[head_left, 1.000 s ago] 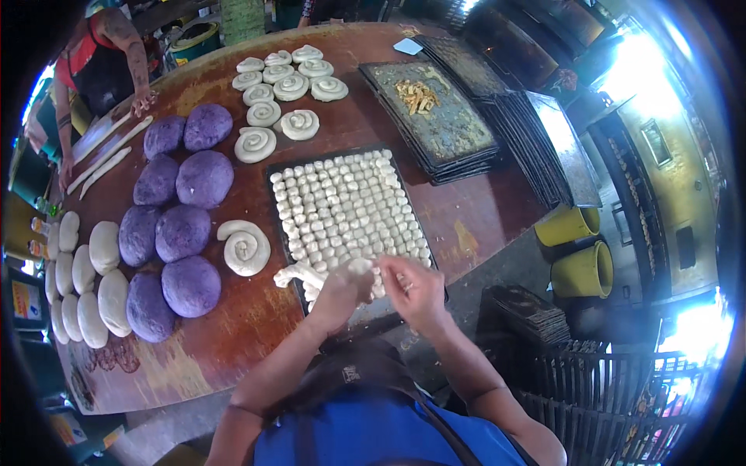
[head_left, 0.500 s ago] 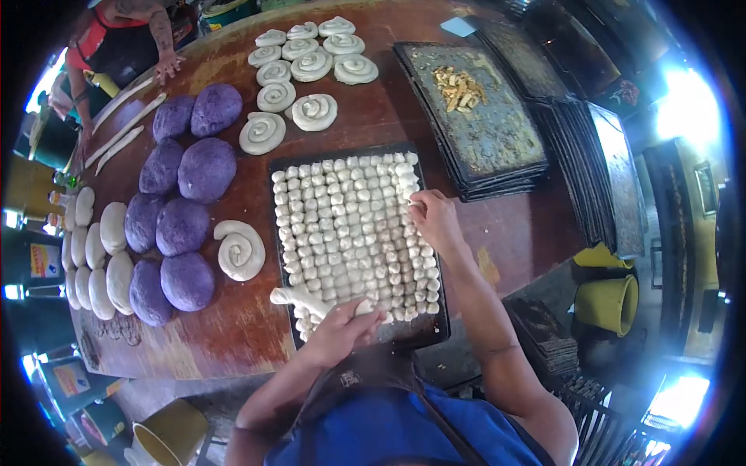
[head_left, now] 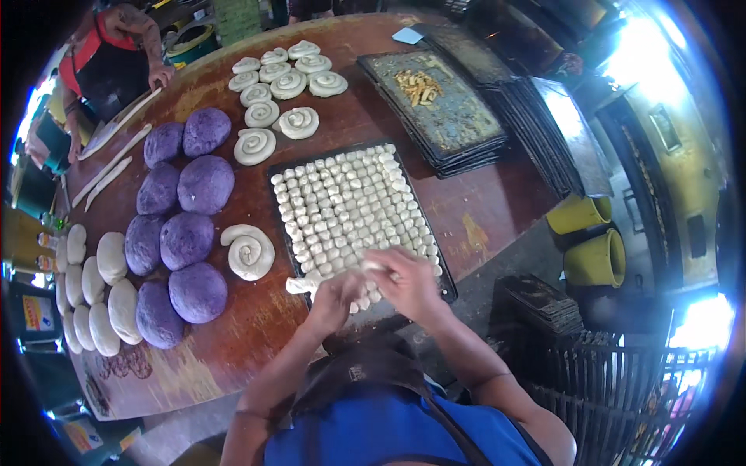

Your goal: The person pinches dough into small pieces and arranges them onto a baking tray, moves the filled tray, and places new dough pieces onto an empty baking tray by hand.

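My left hand [head_left: 338,299] is closed round a short rope of pale dough [head_left: 298,285], whose thick end sticks out to the left over the tray's near part. Right beside it, slightly smeared by motion, my right hand [head_left: 410,286] pinches at the dough by the left fingers; a small white bit of dough [head_left: 374,266] shows there. Under both hands lies a dark baking tray [head_left: 281,225], covered with close rows of small dough balls [head_left: 342,194]. Part of the tray's near rows is hidden by my hands.
Left of the tray sit a coiled dough spiral [head_left: 250,253], purple dough mounds [head_left: 206,185] and pale dough logs [head_left: 124,311]. More spirals [head_left: 289,84] lie farther back. Stacked trays [head_left: 458,116] stand at right, one holding scraps. Across the table, a person's hand [head_left: 161,76] touches a dough strip.
My right hand has come back from the tray's far right edge to beside my left hand. The left still holds the dough rope. The view has shifted somewhat.
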Demonstrator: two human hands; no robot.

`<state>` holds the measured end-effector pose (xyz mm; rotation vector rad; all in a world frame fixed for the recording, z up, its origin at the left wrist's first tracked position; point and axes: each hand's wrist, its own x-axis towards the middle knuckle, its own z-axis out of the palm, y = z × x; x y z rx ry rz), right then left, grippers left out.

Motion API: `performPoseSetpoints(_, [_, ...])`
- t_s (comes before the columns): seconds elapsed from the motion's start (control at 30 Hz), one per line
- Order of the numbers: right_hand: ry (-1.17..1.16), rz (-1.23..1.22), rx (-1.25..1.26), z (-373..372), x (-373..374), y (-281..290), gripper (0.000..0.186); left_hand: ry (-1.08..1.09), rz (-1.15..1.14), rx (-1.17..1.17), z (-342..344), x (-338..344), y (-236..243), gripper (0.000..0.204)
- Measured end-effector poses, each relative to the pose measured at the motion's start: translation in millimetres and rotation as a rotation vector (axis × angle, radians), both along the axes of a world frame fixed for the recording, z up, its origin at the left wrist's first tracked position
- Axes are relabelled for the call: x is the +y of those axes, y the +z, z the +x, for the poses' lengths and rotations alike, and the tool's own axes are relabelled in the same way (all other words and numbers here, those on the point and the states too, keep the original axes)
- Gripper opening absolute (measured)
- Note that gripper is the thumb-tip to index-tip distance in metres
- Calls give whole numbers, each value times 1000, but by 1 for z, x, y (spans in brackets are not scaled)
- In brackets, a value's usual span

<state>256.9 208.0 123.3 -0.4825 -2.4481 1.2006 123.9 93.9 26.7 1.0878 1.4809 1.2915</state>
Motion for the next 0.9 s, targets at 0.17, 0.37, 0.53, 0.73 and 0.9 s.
performPoseSetpoints(0.17, [-296, 134, 93, 2, -20, 5, 25, 53, -162, -463, 16, 11, 46, 31])
performPoseSetpoints(0.37, [-168, 159, 17, -13, 26, 1, 15, -15, -152, -185, 17, 20, 85, 20])
performPoseSetpoints(0.53, [-198, -360, -262, 6, 108, -14, 13, 560, 250, -776, -46, 30, 65, 22])
performPoseSetpoints(0.73, [-240, 266, -76, -25, 191, -97, 14, 223, -447, -860, 17, 40, 58, 28])
performPoseSetpoints(0.9, [-273, 210, -237, -31, 163, -65, 36, 722, -152, -479, -27, 38, 27, 22])
